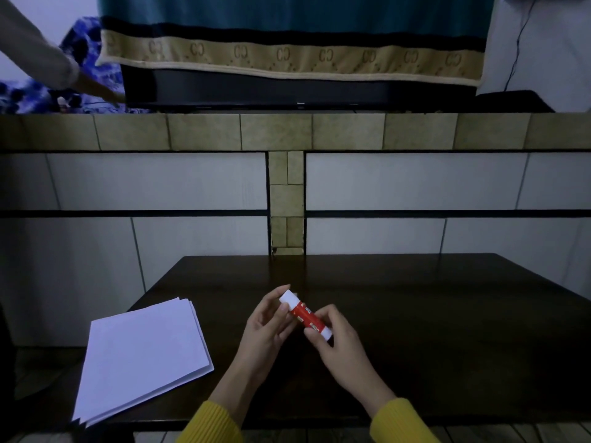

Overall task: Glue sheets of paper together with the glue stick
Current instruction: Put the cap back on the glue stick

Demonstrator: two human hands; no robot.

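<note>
A red glue stick [305, 314] with a white cap and white base is held above the dark wooden table [431, 314], tilted with the cap up and to the left. My left hand [265, 334] pinches the white cap end. My right hand [335, 343] grips the lower red and white end. A stack of several white paper sheets [144, 356] lies flat on the table's left side, reaching over the front left edge.
A tiled shelf wall [284, 132] stands just behind the table, with a black television [287, 91] under a teal and beige cloth on top. Another person's sleeve and hand [64, 68] reach in at the top left.
</note>
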